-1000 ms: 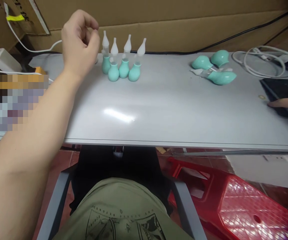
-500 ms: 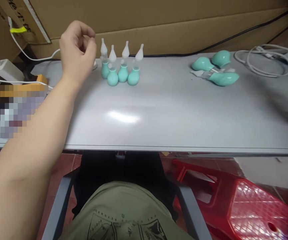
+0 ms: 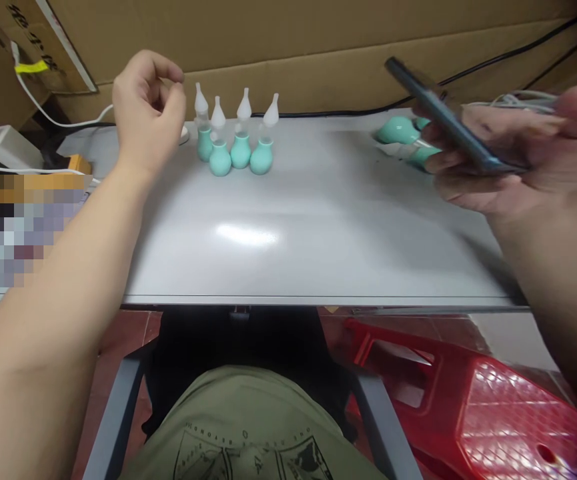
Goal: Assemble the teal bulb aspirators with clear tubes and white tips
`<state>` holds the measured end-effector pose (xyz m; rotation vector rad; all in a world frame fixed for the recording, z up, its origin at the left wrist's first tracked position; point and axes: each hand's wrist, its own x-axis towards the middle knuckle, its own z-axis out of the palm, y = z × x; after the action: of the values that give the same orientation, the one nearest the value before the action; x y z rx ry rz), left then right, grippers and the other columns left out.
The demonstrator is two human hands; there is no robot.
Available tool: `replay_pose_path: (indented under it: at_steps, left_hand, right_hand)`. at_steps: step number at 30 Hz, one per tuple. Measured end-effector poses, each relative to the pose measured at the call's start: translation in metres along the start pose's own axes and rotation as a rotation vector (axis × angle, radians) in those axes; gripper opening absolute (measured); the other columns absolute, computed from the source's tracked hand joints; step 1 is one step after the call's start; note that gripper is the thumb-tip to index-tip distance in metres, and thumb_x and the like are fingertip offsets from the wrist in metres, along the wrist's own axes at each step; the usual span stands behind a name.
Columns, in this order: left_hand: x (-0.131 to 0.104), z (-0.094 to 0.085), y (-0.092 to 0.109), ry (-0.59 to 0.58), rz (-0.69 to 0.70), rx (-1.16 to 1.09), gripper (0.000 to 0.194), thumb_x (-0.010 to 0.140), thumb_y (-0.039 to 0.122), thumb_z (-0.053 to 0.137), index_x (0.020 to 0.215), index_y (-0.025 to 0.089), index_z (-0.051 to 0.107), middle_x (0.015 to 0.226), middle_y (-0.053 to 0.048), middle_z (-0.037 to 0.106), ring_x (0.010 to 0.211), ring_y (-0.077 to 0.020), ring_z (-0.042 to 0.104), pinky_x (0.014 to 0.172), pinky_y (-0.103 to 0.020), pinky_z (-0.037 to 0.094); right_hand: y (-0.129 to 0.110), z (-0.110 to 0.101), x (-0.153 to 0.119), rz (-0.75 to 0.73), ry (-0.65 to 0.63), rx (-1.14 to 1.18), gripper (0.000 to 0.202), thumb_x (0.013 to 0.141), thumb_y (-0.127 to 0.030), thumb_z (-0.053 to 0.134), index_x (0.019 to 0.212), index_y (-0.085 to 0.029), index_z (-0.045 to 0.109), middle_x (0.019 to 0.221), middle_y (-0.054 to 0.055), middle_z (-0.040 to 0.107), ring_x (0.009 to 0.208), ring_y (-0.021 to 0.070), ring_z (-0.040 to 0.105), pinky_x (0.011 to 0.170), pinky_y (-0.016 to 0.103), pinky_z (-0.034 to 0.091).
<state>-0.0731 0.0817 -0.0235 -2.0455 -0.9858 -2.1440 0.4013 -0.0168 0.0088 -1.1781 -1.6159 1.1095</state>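
My left hand (image 3: 151, 110) is raised over the back left of the table, its fingers loosely curled inward and nothing visible in them. Just right of it, several nasal aspirators (image 3: 241, 150) stand upright in a cluster, with teal bulbs and white pointed tips. At the right, my right hand (image 3: 498, 193) grips a dark smartphone (image 3: 448, 123), held tilted above the table and blurred by motion. Behind and beneath that hand lie more teal aspirators (image 3: 398, 130), partly covered by hand and phone.
The grey tabletop (image 3: 288, 260) ends at a straight front edge. Cardboard (image 3: 278, 80) lines the back, with a black cable (image 3: 328, 115) along it. A white charger (image 3: 11, 143) and cords lie at left, a coiled cable (image 3: 525, 100) at right. A red plastic stool (image 3: 433, 367) is below.
My right hand has come in from the right holding a smartphone, now covering part of the lying aspirators. My left hand keeps its curled pose. The view has shifted slightly.
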Motion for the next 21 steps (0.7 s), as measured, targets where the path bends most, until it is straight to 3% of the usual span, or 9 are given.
replay_pose_path:
  at_steps: [1,3,6,8,10,13,15,19,21]
  left_hand:
    - [0.0,0.0,0.0,-0.004,0.0,-0.002,0.023,0.085,0.031,0.096,0.08,0.031,0.074,0.059,0.002,0.053,0.046,-0.019,0.044,0.053,-0.041,0.025]
    - [-0.002,0.001,0.001,-0.006,0.014,-0.017,0.019,0.088,0.03,0.092,0.082,0.033,0.074,0.057,0.003,0.052,0.044,-0.0205,0.046,0.053,-0.042,0.026]
    - [-0.003,0.004,0.0,0.014,0.043,-0.036,0.019,0.088,0.018,0.085,0.084,0.031,0.073,0.056,0.004,0.05,0.043,-0.019,0.045,0.052,-0.04,0.025]
    - [-0.004,0.005,-0.003,0.018,0.042,-0.026,0.025,0.085,0.007,0.082,0.083,0.03,0.072,0.055,0.006,0.05,0.042,-0.0167,0.041,0.052,-0.039,0.025]
    - [-0.004,0.006,-0.004,0.024,0.037,-0.017,0.028,0.083,0.003,0.08,0.081,0.03,0.072,0.054,0.006,0.05,0.041,-0.0157,0.04,0.051,-0.038,0.023]
    - [-0.005,0.006,-0.003,0.037,0.033,-0.021,0.018,0.084,0.017,0.085,0.08,0.03,0.072,0.054,0.005,0.048,0.042,-0.0166,0.043,0.052,-0.039,0.022]
    - [-0.006,0.004,0.002,0.04,0.028,-0.024,0.016,0.086,0.032,0.089,0.08,0.03,0.074,0.055,0.003,0.049,0.043,-0.0177,0.044,0.053,-0.04,0.023]
    - [-0.008,-0.002,0.006,-0.074,-0.026,0.021,0.03,0.092,0.052,0.097,0.086,0.031,0.078,0.06,0.0,0.057,0.048,-0.0185,0.051,0.056,-0.04,0.03]
    - [-0.007,-0.002,0.003,-0.065,-0.014,0.007,0.043,0.089,0.064,0.1,0.085,0.029,0.077,0.06,0.0,0.056,0.047,-0.0166,0.049,0.055,-0.038,0.029]
  right_hand:
    - [-0.004,0.008,0.004,0.092,-0.078,0.038,0.069,0.117,-0.057,0.025,0.071,-0.011,0.048,0.088,-0.008,0.076,0.053,-0.0007,0.062,0.05,0.008,0.023]
    - [-0.009,0.023,0.012,0.168,-0.09,0.142,0.061,0.117,-0.062,0.045,0.081,-0.015,0.063,0.096,-0.008,0.079,0.058,0.0019,0.066,0.048,0.008,0.028]
    - [-0.005,0.037,0.022,0.177,-0.129,0.217,0.031,0.103,-0.055,0.078,0.108,-0.024,0.078,0.114,-0.005,0.082,0.064,0.0051,0.069,0.047,0.012,0.039]
    - [0.005,0.04,0.027,0.152,-0.19,0.25,0.032,0.093,-0.043,0.089,0.119,-0.028,0.077,0.125,-0.006,0.08,0.07,0.0052,0.072,0.05,0.014,0.045]
    - [0.016,0.04,0.03,0.125,-0.236,0.26,0.045,0.083,-0.029,0.094,0.123,-0.031,0.073,0.13,-0.008,0.078,0.076,0.0055,0.074,0.053,0.014,0.049]
    - [0.028,0.039,0.032,0.085,-0.239,0.251,0.064,0.071,-0.014,0.095,0.126,-0.032,0.068,0.132,-0.008,0.077,0.076,0.0066,0.073,0.053,0.015,0.05]
    - [0.031,0.039,0.032,0.059,-0.216,0.234,0.071,0.068,-0.013,0.095,0.129,-0.034,0.065,0.133,-0.007,0.077,0.08,0.0097,0.074,0.053,0.018,0.048]
    - [0.029,0.041,0.03,0.022,-0.202,0.157,0.072,0.066,-0.022,0.094,0.13,-0.034,0.062,0.129,-0.005,0.075,0.095,0.019,0.078,0.055,0.02,0.047]
    - [0.028,0.042,0.029,0.015,-0.206,0.141,0.07,0.067,-0.024,0.093,0.129,-0.034,0.061,0.127,-0.003,0.074,0.094,0.019,0.076,0.054,0.021,0.047]
